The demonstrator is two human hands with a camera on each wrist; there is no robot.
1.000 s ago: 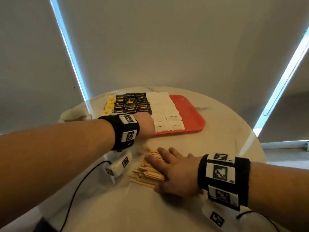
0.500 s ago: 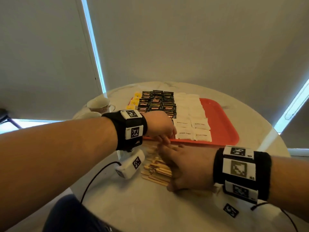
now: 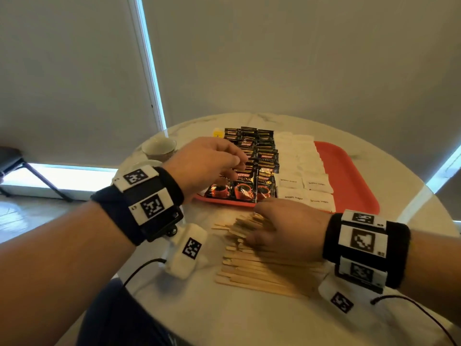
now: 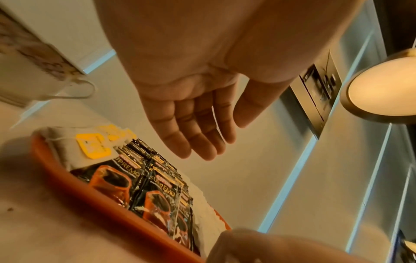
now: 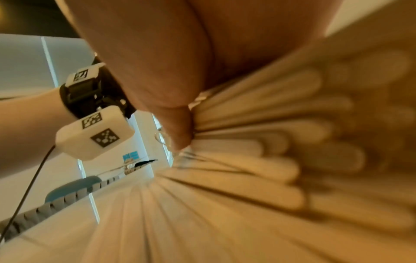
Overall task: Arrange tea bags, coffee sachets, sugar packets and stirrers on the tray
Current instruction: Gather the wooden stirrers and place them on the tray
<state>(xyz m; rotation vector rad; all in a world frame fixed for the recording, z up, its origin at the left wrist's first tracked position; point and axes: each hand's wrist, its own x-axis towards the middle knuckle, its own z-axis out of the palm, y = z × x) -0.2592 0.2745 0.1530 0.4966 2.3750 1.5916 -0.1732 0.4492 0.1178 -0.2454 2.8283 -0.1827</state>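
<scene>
Wooden flat stirrers (image 3: pixel 259 267) with rounded ends are lying in a loose pale heap on the round marble-look white worktop (image 3: pixel 224 318), just in front of the red plastic tray (image 3: pixel 349 176). I am pressing my right hand (image 3: pixel 287 227) down on the heap, palm on the sticks; from the right wrist view my thumb (image 5: pixel 178 128) is resting against their ends, but I cannot tell whether my other fingers are curling round any of them.

I am holding my left hand (image 3: pixel 204 166) above the near left part of the tray, and from the left wrist view its fingers (image 4: pixel 193 133) are hanging straight and relaxed, gripping nothing.

On the tray, glossy black coffee sachets (image 3: pixel 257 176) are overlapping in rows; I am reading "SUPREMO" on them above a picture of an orange cup of dark coffee. To their right, white paper sugar packets (image 3: pixel 306 181) are lying in rows, the nearest ones printed "brown sugar". At the tray's left side, tea bags with yellow paper tags (image 4: pixel 92 145) are lying beside the sachets; the tag writing is too blurred to read.

Beyond the tray's left corner, a white ceramic cup (image 3: pixel 159 147) is standing on the worktop.
</scene>
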